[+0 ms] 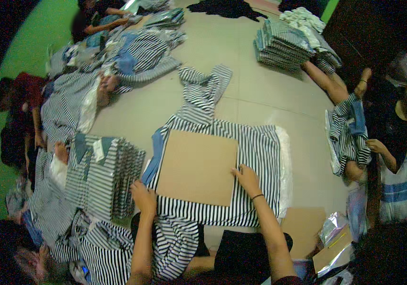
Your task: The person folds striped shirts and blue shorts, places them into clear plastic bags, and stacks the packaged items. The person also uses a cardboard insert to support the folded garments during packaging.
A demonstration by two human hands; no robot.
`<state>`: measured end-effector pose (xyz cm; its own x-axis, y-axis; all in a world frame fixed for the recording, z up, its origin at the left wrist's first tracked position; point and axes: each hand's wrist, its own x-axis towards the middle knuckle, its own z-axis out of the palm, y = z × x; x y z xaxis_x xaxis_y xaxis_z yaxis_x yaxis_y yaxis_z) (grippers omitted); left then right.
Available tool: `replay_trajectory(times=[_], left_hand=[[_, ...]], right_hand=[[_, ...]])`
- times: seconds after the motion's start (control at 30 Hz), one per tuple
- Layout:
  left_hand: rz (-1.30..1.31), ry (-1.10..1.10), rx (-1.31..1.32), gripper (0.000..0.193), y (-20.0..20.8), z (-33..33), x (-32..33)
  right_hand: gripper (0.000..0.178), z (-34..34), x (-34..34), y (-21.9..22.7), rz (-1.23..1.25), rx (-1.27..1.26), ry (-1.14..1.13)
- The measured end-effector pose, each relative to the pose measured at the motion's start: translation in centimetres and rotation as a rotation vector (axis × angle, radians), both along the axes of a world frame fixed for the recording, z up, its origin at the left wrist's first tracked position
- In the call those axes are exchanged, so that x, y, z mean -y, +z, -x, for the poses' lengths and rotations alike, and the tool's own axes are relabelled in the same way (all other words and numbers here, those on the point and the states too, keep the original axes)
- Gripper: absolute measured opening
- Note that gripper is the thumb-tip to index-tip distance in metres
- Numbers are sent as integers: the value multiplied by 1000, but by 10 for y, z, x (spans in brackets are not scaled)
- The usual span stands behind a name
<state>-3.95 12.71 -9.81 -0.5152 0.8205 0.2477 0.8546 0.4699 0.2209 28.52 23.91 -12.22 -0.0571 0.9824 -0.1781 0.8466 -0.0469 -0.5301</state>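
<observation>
A black-and-white striped shirt [259,164] lies spread flat on the floor in front of me, with a blue strip of cloth [155,151] along its left side. On top of it rests a square brown cardboard sheet [197,166]. My left hand [145,197] is closed on the blue edge at the shirt's near left corner, just beside the cardboard. Fingers bent, my right hand [247,180] grips the cardboard's right edge. Beyond the shirt, and touching it, lies another crumpled striped piece [199,92].
A tall stack of folded striped shirts [101,171] stands at my left, near loose striped garments [106,247]. Another folded stack [282,45] is at the far right. Spare cardboard [303,228] lies near my right forearm. Other people sit along both sides, handling striped clothes.
</observation>
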Motion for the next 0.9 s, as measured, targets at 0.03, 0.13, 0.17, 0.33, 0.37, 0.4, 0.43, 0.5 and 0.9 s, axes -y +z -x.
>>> replay_trajectory(times=[0.03, 0.13, 0.17, 0.33, 0.37, 0.4, 0.43, 0.5, 0.9], left_hand=[[-153, 3, -54, 29, 5, -7, -13], [-305, -384, 164, 27, 14, -7, -87], [-238, -428, 211, 28, 11, -7, -117], [-266, -427, 258, 28, -32, -10, -244], [-226, -377, 286, 28, -40, -11, -256], [-151, -308, 326, 28, -47, -12, -262], [-141, -316, 451, 25, -52, -13, -263], [-223, -305, 447, 24, -56, -10, -261], [-294, -387, 55, 29, -45, -4, -275]], right_hand=[[29, -19, -11, 2, -135, -14, -12], [21, -79, -65, 5, -371, -15, -87], [21, -97, -85, 5, -427, -14, -96], [23, -135, -157, -14, -490, 134, 147], [23, -138, -163, -17, -412, 166, 229], [23, -140, -167, -19, -337, 200, 315], [21, -143, -171, -18, -365, 288, 329], [20, -153, -174, -12, -476, 140, 376], [20, -171, -167, 18, -491, 534, -123]])
